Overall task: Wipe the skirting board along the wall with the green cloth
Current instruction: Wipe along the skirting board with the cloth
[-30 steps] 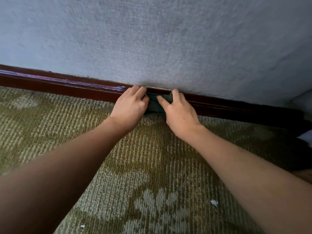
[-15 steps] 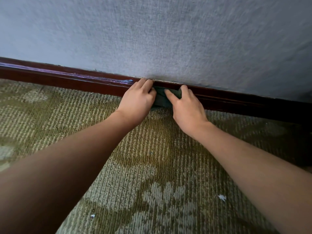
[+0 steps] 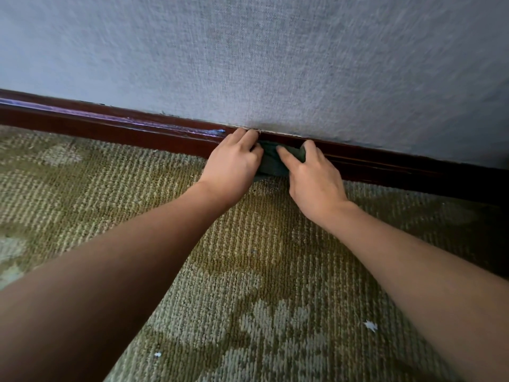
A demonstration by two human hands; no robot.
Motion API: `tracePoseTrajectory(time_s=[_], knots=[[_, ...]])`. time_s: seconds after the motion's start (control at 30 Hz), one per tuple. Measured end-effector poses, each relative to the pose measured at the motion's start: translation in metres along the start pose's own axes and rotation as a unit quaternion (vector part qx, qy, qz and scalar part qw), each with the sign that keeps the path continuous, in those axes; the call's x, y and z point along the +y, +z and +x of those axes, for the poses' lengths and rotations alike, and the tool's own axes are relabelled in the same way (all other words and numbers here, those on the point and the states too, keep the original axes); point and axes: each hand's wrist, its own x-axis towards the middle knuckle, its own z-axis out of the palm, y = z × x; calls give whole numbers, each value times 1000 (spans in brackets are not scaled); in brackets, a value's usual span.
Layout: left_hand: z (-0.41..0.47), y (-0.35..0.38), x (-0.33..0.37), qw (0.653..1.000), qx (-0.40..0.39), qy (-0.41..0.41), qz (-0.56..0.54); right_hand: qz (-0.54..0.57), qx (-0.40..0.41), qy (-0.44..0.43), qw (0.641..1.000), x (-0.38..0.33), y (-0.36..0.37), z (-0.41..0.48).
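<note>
Cloth (image 3: 271, 161), green, between left hand (image 3: 231, 166) and right hand (image 3: 314, 180), against skirting board (image 3: 137, 133)

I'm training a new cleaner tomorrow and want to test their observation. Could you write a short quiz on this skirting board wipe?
1. What holds the green cloth against the skirting board? A: left hand only. B: right hand only. C: both hands.
2. True or false: the cloth lies untouched, away from the board.
3. Fill in: the glossy purple streak on the board lies to the hands' ____.

Key: 1 C; 2 false; 3 left.
</note>
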Motion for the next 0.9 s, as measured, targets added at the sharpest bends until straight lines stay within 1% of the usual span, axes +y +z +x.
tracePoseTrajectory(time_s=[0.13,0.3,0.4,0.53,0.7,0.8,0.9], knots=[[-1,0,-5,1000,8,10,-3,12,-5,8,1000,-2,-1,1],[0,-1,-15,995,7,83,52,49,5,23,999,-8,2,1],[-2,-1,-19,992,-8,103,68,63,17,28,997,-11,2,3],[-8,-10,-28,994,-25,69,86,46,-6,-22,999,-21,-2,11],[-10,-20,-26,989,-75,35,120,24,-31,-39,998,-29,-6,13],[-9,-24,-18,983,-103,61,137,-1,-30,-64,998,-20,-11,13],[-10,-25,-15,979,-97,86,159,-36,-14,-87,995,-19,-13,14]])
